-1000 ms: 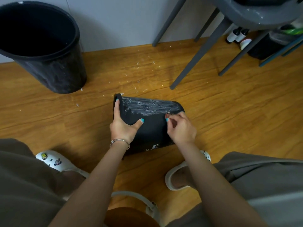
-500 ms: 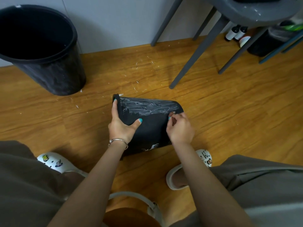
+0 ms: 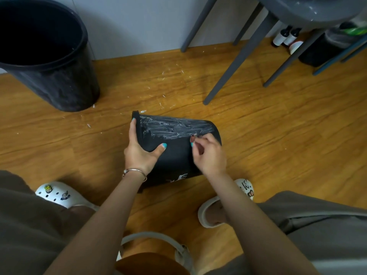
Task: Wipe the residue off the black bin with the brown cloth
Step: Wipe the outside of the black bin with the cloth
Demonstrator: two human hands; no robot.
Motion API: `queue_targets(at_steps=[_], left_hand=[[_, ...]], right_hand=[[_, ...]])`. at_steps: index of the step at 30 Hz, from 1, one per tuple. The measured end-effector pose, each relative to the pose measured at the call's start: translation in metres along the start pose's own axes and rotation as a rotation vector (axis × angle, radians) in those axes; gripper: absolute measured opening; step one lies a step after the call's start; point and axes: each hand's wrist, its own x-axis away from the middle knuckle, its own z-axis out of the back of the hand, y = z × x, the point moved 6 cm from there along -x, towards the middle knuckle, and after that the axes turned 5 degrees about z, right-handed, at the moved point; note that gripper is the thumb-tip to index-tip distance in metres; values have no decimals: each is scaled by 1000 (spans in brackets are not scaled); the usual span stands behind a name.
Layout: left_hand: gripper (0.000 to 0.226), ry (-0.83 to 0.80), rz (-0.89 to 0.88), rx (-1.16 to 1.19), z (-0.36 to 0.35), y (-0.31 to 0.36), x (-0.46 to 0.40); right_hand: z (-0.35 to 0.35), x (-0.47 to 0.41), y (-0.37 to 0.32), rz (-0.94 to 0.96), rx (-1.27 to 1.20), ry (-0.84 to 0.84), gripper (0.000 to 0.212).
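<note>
A small black bin (image 3: 174, 155) lies on its side on the wooden floor, its upper side streaked with white residue (image 3: 170, 127). My left hand (image 3: 140, 149) grips the bin's rim end, fingers along the rim and thumb pressed on the side. My right hand (image 3: 208, 153) has its fingers curled, with the fingertips touching the bin at the lower right edge of the residue. It holds no cloth. A brown thing (image 3: 151, 262) under a white ring shows at the bottom edge; I cannot tell whether it is the cloth.
A larger black bin (image 3: 49, 62) stands upright at the back left by the wall. Grey chair legs (image 3: 238, 62) slant down at the back right, with small bottles (image 3: 284, 36) behind. White flakes lie scattered on the floor (image 3: 278, 135). My knees and white clogs (image 3: 57, 193) flank the small bin.
My right hand's fingertips have crept slightly along the residue's edge. The left hand and the small bin stay as they were.
</note>
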Motion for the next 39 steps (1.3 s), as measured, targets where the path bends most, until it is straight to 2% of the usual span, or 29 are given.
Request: queue_targets(at_steps=[2, 6, 8, 10, 12, 13, 16, 18, 24, 30, 35, 39], left_hand=[[108, 6, -8, 6, 1, -1, 1], [109, 9, -10, 2, -2, 3, -1], [109, 6, -4, 3, -2, 0, 2], [109, 12, -7, 12, 0, -2, 5], [108, 12, -12, 43, 1, -5, 7], [108, 10, -17, 55, 2, -5, 9], [108, 21, -29, 73, 2, -4, 12], [108, 23, -39, 87, 3, -4, 13], [105, 80, -108, 106, 3, -6, 31], [107, 51, -126, 123, -3, -9, 31], [102, 31, -172, 122, 1, -19, 40], [90, 182, -170, 195, 15, 5, 21]], right_hand=[[7, -4, 23, -3, -22, -4, 22], [18, -22, 54, -307, 77, 28, 24], [12, -20, 29, -277, 121, 9, 24], [3, -8, 5, -108, 66, -14, 24], [3, -1, 13, -22, 3, -30, 24], [8, -2, 25, -44, 0, -18, 24], [21, -9, 65, -279, 27, 0, 23], [22, -10, 70, -351, 32, 12, 24], [17, 0, 66, -388, -97, 99, 26], [7, -1, 57, -422, -241, 170, 28], [1, 11, 57, -431, -262, 186, 28], [0, 13, 58, -459, -296, 168, 27]])
